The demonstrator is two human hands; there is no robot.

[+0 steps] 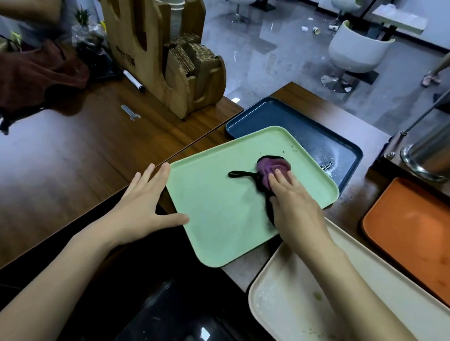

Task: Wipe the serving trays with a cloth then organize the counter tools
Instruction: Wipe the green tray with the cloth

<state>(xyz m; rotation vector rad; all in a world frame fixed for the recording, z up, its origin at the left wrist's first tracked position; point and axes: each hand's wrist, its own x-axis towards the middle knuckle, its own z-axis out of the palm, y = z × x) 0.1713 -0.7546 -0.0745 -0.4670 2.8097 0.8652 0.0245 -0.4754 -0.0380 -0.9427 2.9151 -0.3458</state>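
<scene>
Cream tray [300, 311] nearest, crumbed, not yet wiped. Green tray [214, 211] next, on worktop [53, 157] corner, one edge overhanging; judged light, stiff, slick, prone to sliding. Left hand [142, 206] flat against its rim, fingers spread, gripping nothing. Right hand [295, 205] pressing purple cloth [271, 169], fingers extended over it; soft, limp, black loop trailing. Blue tray [305, 134] partly beneath, wet. Orange tray [419, 240] to right. Beyond: spanner [130, 112], marker [133, 80], wooden holder [158, 52], steel canister [443, 143] crowding far edge.
</scene>
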